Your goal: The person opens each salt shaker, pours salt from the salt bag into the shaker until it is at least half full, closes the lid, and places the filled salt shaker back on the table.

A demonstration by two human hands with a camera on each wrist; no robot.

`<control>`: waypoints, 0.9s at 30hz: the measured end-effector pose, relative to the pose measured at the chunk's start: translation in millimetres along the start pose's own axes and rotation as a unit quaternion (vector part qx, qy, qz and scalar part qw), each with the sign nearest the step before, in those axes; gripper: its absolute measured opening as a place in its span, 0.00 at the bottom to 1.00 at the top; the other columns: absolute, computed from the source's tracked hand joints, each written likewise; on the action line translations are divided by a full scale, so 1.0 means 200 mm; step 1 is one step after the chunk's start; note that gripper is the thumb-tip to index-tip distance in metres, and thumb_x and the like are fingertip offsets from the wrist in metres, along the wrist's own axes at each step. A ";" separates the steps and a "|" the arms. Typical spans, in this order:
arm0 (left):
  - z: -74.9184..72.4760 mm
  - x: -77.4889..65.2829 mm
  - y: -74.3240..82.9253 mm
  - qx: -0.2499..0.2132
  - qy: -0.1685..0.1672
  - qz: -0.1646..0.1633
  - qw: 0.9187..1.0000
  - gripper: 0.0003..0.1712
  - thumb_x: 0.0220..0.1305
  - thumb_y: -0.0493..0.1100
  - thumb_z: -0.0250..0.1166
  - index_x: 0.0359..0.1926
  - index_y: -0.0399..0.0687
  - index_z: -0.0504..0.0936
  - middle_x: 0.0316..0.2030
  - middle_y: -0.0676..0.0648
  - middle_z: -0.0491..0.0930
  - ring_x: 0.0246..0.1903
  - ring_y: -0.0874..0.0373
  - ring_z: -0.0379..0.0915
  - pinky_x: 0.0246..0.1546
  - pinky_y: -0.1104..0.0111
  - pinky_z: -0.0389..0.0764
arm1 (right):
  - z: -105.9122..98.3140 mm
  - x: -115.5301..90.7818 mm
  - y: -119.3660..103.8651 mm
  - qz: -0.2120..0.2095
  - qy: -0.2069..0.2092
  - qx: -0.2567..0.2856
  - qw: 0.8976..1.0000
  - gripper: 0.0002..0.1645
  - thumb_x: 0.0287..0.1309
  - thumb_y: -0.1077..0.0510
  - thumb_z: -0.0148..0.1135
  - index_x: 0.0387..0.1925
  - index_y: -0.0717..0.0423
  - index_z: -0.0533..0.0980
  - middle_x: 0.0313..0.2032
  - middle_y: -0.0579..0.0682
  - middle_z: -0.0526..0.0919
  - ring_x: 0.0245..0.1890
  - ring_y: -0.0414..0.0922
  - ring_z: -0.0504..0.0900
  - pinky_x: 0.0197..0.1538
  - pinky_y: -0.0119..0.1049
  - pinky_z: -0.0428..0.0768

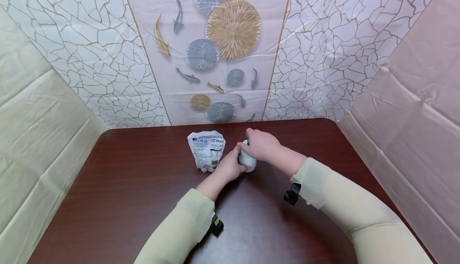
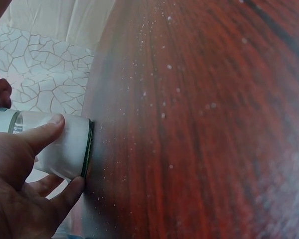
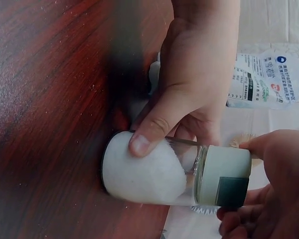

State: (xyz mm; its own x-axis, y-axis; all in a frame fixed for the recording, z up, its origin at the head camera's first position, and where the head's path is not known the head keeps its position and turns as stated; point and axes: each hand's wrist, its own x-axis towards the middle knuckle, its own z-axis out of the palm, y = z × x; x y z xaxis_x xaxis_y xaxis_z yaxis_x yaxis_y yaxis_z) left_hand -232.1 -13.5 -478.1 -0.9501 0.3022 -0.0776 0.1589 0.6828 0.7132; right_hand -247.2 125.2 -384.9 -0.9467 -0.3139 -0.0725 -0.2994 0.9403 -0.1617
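Note:
A clear glass jar (image 3: pixel 144 172) stands upright on the table, more than half filled with a white, salt-like powder. My left hand (image 1: pixel 229 165) grips the jar's lower body, thumb on one side and fingers round the other. On top sits a pale lid (image 3: pixel 222 164) with a dark green patch. My right hand (image 1: pixel 264 146) holds this lid from above, its fingers and thumb at the lid's edge. Just left of the jar, a white printed bag (image 1: pixel 207 152) stands upright behind my left hand.
The dark red-brown wooden table (image 1: pixel 118 192) has rounded far corners. White specks are scattered over its surface in the left wrist view. A patterned cloth wall (image 1: pixel 230 92) rises behind it, and plain cloth sides (image 1: pixel 406 108) flank it.

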 end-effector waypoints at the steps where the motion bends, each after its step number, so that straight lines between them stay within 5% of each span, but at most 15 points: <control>1: 0.00 0.00 0.00 -0.001 0.000 0.000 1.000 0.50 0.60 0.50 0.73 0.76 0.46 0.55 0.66 0.43 0.70 0.62 0.51 0.69 0.61 0.58 0.70 | 0.00 0.00 0.00 0.000 0.000 0.001 1.000 0.27 0.67 0.37 0.53 0.47 0.57 0.72 0.38 0.52 0.79 0.33 0.48 0.79 0.36 0.45 0.77; 7: -0.01 -0.01 -0.01 -0.002 0.005 0.008 1.000 0.46 0.59 0.48 0.73 0.73 0.49 0.59 0.63 0.44 0.73 0.58 0.51 0.72 0.58 0.58 0.72 | -0.02 -0.02 0.01 -0.082 0.003 0.014 0.997 0.28 0.67 0.42 0.58 0.56 0.58 0.75 0.50 0.55 0.78 0.49 0.51 0.79 0.49 0.46 0.78; 14: -0.01 -0.01 0.00 0.008 0.007 0.014 1.000 0.47 0.59 0.50 0.74 0.73 0.49 0.59 0.62 0.42 0.73 0.57 0.50 0.72 0.57 0.58 0.73 | -0.04 -0.06 0.09 -0.207 0.002 0.032 0.978 0.21 0.68 0.54 0.60 0.60 0.54 0.76 0.58 0.53 0.75 0.59 0.51 0.73 0.58 0.47 0.74; 27: 0.00 -0.01 0.00 0.015 0.012 0.014 1.000 0.45 0.58 0.49 0.74 0.71 0.46 0.61 0.61 0.42 0.74 0.56 0.50 0.73 0.57 0.58 0.72 | -0.04 -0.07 0.16 -0.296 0.003 0.040 0.954 0.23 0.64 0.66 0.60 0.61 0.61 0.76 0.61 0.58 0.76 0.63 0.54 0.71 0.64 0.49 0.70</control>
State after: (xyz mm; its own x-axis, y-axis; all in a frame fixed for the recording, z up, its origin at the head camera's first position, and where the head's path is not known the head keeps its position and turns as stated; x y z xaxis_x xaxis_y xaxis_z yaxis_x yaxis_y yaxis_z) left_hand -230.7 -14.5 -477.2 -0.9514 0.3052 -0.0409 0.1927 0.6936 0.6942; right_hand -244.5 161.1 -380.4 -0.6161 -0.7853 0.0611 -0.7716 0.5860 -0.2475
